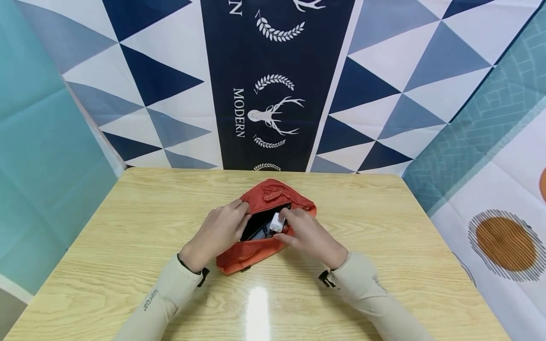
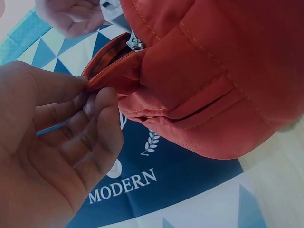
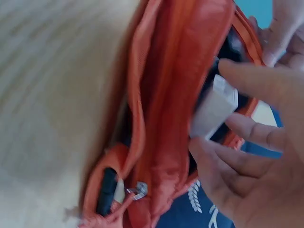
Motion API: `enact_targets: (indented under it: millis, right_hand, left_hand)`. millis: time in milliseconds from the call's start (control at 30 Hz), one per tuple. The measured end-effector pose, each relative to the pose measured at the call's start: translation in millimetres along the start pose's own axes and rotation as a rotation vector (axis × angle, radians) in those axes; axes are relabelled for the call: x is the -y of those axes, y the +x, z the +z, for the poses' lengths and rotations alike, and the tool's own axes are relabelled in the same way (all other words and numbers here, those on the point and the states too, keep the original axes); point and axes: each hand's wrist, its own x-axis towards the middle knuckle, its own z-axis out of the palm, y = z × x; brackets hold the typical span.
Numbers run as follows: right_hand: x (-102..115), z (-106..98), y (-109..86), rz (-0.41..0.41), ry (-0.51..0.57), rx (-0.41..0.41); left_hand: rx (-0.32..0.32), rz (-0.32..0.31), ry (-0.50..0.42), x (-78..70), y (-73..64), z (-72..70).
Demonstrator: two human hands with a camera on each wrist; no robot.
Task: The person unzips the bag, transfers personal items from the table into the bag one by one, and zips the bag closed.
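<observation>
A red-orange zippered waist bag [image 1: 245,256] lies on the table with its mouth open, and dark contents show inside. My left hand [image 1: 222,228] pinches the edge of the opening at its left end; thumb and fingertips grip the zippered fabric [image 2: 111,71] in the left wrist view. Over the mouth, my right hand [image 1: 308,235] holds a small white charger plug [image 1: 277,222] between thumb and fingers. In the right wrist view the white plug [image 3: 214,110] sits partly within the opening, its lower end hidden by the bag's edge.
The light wooden table [image 1: 141,227] extends around the bag. Behind it hangs a patterned cloth [image 1: 273,156] with a dark stripe. A metal zipper pull [image 2: 135,44] sits at the bag's opening, and a black buckle [image 3: 107,191] is near one end.
</observation>
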Motion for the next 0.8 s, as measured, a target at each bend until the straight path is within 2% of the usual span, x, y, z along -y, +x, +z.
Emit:
enact_targets:
  millis: [267,633,800]
  right_hand:
    - [5.3,15.1,0.9,-0.044,-0.114,-0.079]
    - [14.7,16.0,-0.7,0.019,-0.036,-0.028]
    - [14.7,22.9,-0.7,-0.029,-0.080,-0.099]
  left_hand:
    - [-0.004,0.007,0.020,0.5,0.5,1.1]
    - [0.009,-0.004,-0.003,0.9,1.3,-0.4]
    - [0.011,-0.006,0.004,0.9,1.2,-0.6]
